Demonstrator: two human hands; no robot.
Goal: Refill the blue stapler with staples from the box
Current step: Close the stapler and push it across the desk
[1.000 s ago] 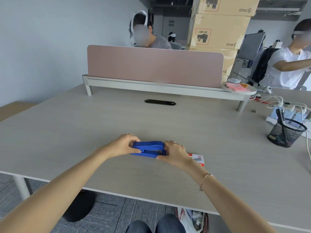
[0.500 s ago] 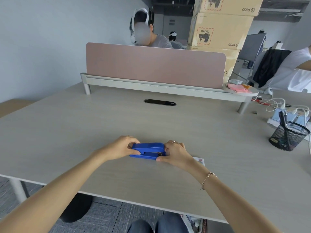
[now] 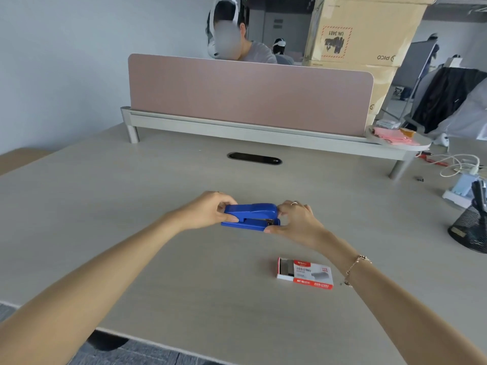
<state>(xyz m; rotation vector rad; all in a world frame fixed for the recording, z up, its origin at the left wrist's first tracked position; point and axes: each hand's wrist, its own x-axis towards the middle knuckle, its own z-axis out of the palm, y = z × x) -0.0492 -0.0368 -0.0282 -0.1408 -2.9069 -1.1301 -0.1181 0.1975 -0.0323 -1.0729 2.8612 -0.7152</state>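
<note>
The blue stapler [image 3: 250, 216] is held just above the light wooden desk [image 3: 131, 246], lying lengthwise left to right. My left hand [image 3: 208, 210] grips its left end with thumb and fingers. My right hand [image 3: 293, 219] pinches its right end, where a little metal shows in the gap. The red and white staple box [image 3: 305, 272] lies on the desk nearer to me, under my right forearm, its tray slid partly out on the left with dark staples showing.
A pink divider screen [image 3: 247, 96] on a grey rail crosses the far side of the desk. A black mesh pen cup [image 3: 471, 230], a power strip and cables sit at the right. A person sits behind the divider; cardboard boxes [image 3: 363, 35] stand behind.
Both hands have moved the stapler away from me, further up the desk. The staple box, earlier mostly hidden behind my right hand, now lies in plain sight. The camera has tilted down.
</note>
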